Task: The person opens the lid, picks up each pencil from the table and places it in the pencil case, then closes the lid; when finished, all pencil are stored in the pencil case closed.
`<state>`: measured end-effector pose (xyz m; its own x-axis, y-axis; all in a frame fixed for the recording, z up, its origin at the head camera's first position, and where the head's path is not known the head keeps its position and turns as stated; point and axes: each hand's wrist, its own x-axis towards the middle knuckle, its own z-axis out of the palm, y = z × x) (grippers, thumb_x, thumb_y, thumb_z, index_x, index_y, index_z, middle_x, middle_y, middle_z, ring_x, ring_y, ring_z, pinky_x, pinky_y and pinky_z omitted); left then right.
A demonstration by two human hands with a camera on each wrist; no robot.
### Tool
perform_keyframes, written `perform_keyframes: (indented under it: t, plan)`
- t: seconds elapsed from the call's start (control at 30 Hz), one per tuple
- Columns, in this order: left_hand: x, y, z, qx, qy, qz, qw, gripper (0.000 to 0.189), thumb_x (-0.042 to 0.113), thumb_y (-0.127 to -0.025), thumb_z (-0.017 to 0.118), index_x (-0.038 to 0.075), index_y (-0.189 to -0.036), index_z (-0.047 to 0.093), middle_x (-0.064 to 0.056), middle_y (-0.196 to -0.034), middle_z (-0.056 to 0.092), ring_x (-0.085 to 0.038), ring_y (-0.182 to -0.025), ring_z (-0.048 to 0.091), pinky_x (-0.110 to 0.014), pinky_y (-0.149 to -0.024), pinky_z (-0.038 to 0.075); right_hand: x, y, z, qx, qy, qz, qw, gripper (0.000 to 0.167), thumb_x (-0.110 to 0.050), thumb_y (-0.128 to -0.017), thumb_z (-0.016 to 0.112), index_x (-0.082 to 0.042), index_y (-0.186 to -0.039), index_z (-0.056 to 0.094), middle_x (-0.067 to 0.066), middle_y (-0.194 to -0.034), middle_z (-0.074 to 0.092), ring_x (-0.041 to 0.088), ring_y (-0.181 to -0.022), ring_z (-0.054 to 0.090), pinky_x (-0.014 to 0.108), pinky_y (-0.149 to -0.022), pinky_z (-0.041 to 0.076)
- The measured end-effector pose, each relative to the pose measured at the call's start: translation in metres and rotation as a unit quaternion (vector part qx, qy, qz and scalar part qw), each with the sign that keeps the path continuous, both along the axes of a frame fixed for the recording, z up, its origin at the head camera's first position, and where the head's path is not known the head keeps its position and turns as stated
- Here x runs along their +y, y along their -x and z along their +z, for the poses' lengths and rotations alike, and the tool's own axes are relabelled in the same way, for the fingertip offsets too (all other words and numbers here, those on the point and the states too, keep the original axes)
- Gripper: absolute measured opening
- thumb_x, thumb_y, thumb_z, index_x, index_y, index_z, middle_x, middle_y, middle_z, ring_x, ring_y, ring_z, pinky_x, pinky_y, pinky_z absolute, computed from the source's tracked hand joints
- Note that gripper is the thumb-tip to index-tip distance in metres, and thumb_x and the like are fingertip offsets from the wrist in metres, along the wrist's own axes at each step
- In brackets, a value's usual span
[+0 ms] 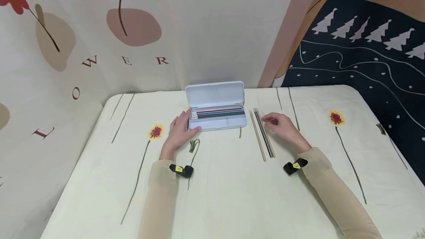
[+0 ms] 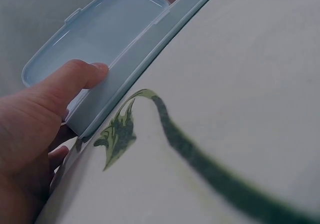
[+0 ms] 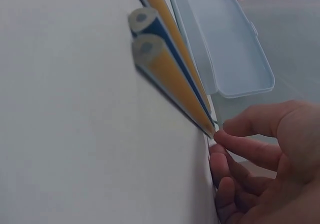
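Pencils point(image 3: 177, 82), dark cores point(image 3: 146, 47), right wrist view only

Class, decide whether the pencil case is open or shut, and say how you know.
The pencil case is open: its lid stands raised at the back, exposing the pencils inside.

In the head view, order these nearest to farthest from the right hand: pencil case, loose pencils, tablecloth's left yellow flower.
1. Loose pencils: just left of the right hand.
2. Pencil case: left of those pencils.
3. Yellow flower: farther left, past the left hand.
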<state>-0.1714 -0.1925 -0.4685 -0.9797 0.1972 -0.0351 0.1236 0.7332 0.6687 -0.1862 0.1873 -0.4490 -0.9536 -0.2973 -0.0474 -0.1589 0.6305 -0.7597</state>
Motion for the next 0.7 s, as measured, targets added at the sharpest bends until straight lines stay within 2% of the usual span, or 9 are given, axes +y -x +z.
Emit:
perform_keyframes:
  t: [0.2,0.5,0.7]
  plan:
    - [0.000,0.001,0.001,0.002,0.004,-0.002,1.0000,0.085,0.035,-0.090,0.065,0.004,-0.154,0.019,-0.017,-0.156,0.025,-0.032,-0.145,0.012,-0.045,-0.116,0.001,-0.003,0.004,-0.003,0.014,-0.023,0.001,0.9996,0.028,-0.005,-0.088,0.064,0.005,-0.114,0.065,0.014,-0.093,0.055,0.025,-0.080,0.049,0.035,-0.069,0.040]
    - [0.000,0.001,0.001,-0.006,0.004,0.001,1.0000,0.085,0.036,-0.091,0.065,0.004,-0.154,0.018,-0.017,-0.156,0.024,-0.031,-0.145,0.011,-0.044,-0.116,0.001,-0.009,0.006,-0.002,0.026,-0.034,0.005,0.9991,0.029,-0.008,-0.086,0.067,0.006,-0.111,0.064,0.019,-0.099,0.058,0.026,-0.078,0.050,0.034,-0.067,0.039]
    - [0.001,0.000,0.002,-0.008,0.004,0.002,1.0000,0.085,0.035,-0.091,0.065,0.004,-0.154,0.018,-0.017,-0.156,0.024,-0.031,-0.145,0.010,-0.044,-0.116,0.000,-0.011,0.004,-0.001,0.019,-0.011,0.008,0.9997,0.029,-0.010,-0.082,0.067,0.003,-0.107,0.061,0.010,-0.085,0.061,0.023,-0.075,0.050,0.033,-0.066,0.038]
